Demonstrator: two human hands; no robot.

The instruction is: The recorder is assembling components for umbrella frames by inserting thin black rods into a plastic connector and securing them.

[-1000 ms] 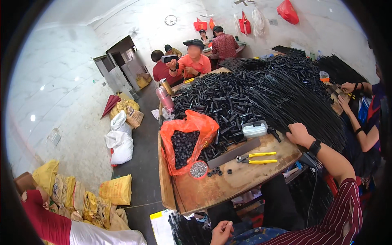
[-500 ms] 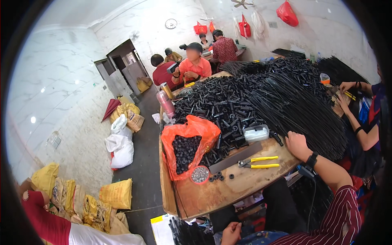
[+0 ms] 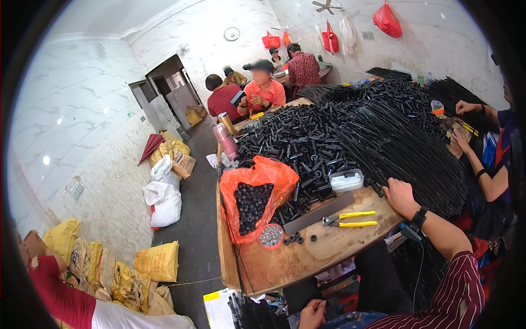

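Observation:
My right hand (image 3: 401, 197), with a black watch on its wrist, rests on the wooden table beside a large bundle of thin black rods (image 3: 405, 148). Its fingers are laid out and hold nothing. Nearby on the wood lie yellow-handled pliers (image 3: 356, 219) with their jaws pointing left. In my lap, at the lower edge, my left hand (image 3: 312, 315) has curled fingers; whatever may be inside them is hidden. Past the pliers are a dark flat bar (image 3: 318, 214), several black rings (image 3: 294, 239) and a red-rimmed tub of small metal pieces (image 3: 271, 236).
A heap of short black tubes (image 3: 296, 131) covers the far table. An orange bag (image 3: 257, 170) of black rings and a clear box (image 3: 346, 180) stand before it. At right, a co-worker's hands (image 3: 462, 140) are over the table. Sacks (image 3: 156, 260) line the left wall.
The view has shifted slightly. Across the table, the co-worker in the orange shirt has lowered a dark object. Both my hands stay in the same places.

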